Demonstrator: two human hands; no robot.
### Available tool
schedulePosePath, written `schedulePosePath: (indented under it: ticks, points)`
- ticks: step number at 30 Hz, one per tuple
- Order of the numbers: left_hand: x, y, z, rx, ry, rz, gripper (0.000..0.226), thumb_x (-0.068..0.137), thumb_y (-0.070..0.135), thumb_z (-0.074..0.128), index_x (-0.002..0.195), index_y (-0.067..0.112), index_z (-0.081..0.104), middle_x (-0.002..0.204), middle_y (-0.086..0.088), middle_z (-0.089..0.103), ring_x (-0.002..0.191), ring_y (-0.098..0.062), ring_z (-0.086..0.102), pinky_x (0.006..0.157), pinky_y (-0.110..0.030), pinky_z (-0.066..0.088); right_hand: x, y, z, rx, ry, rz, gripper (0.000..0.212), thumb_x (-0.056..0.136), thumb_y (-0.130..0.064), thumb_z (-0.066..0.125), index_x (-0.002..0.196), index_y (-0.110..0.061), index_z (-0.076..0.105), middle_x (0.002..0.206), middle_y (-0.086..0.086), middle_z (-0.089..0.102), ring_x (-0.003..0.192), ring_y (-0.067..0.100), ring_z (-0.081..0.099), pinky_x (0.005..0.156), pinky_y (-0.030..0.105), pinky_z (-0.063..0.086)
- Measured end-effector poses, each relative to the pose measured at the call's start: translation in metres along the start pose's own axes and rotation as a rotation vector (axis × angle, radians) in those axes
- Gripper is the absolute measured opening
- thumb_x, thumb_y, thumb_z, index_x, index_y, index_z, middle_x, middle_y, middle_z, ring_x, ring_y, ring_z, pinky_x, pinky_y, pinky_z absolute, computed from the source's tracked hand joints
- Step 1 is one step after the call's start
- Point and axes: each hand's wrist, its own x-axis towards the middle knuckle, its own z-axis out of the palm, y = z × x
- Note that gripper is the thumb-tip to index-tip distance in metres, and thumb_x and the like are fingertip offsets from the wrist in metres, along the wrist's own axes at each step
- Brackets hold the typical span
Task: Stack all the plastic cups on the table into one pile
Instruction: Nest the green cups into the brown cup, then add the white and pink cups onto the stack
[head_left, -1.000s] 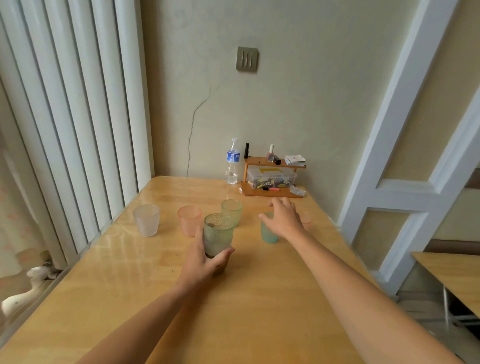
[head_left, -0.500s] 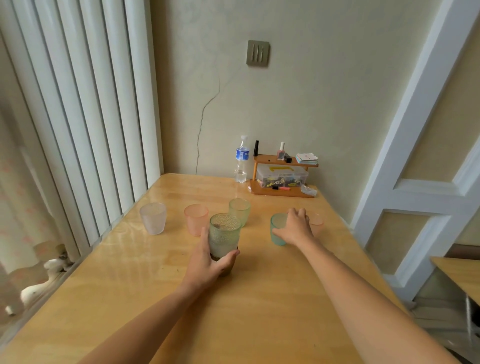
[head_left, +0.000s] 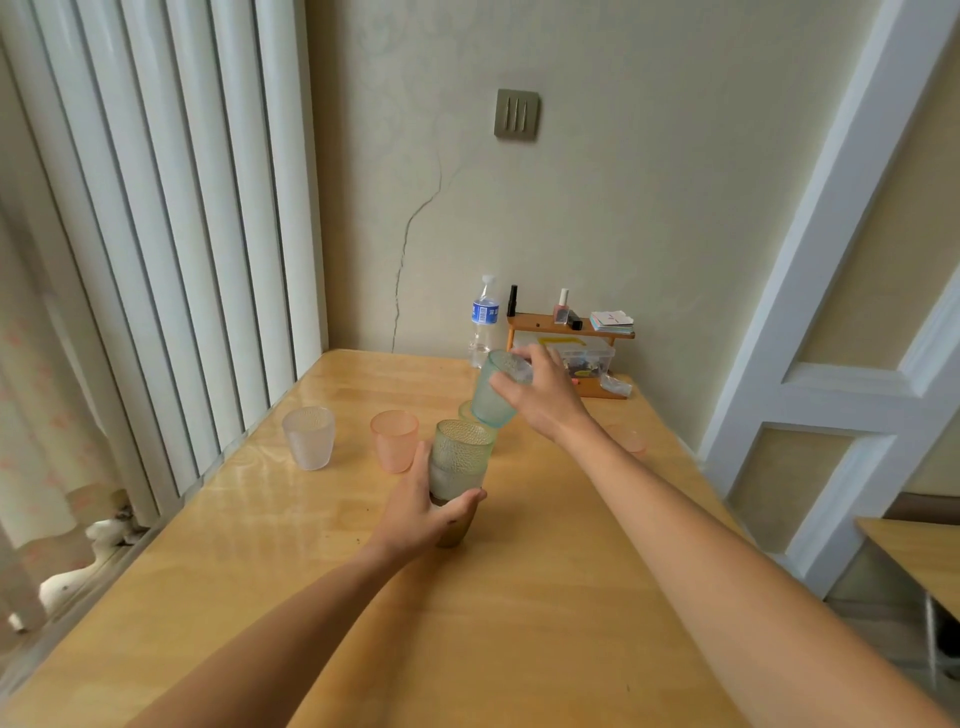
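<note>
While the left hand (head_left: 415, 512) clasps the stack (head_left: 457, 483) on the counter (head_left: 519, 597), the right hand (head_left: 545, 400) holds the teal cup (head_left: 496, 389) aloft, fingers closed around it. Cup tilts, base pointing near-left toward the stack's open mouth just below.

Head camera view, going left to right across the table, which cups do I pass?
Clear frosted cup → pink cup → green stack in left hand → teal cup lifted by right hand → far pink cup.
</note>
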Motion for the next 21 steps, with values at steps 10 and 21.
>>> schedulePosePath:
  ticks: [10,21]
  points:
    - [0.001,-0.001,-0.001,0.004,-0.022,0.012,0.072,0.080,0.046,0.086,0.137,0.026,0.047,0.123,0.006,0.066,0.115,-0.010,0.066,0.099,-0.035,0.056,-0.022,-0.012,0.026,-0.158,-0.266,-0.089,0.059,0.095,-0.036,0.066,0.148,-0.016,0.051,0.147,0.006,0.042,0.138,0.020,0.045,0.100,0.024,0.032]
    - [-0.001,0.016,-0.011,-0.050,0.016,0.015,0.079,0.080,0.029,0.091,0.139,0.034,0.038,0.126,0.014,0.055,0.117,0.000,0.059,0.096,-0.016,0.053,-0.034,-0.018,0.034,-0.270,-0.379,-0.116,0.065,0.094,-0.043,0.066,0.148,-0.022,0.038,0.152,0.008,0.043,0.133,0.025,0.048,0.097,0.031,0.038]
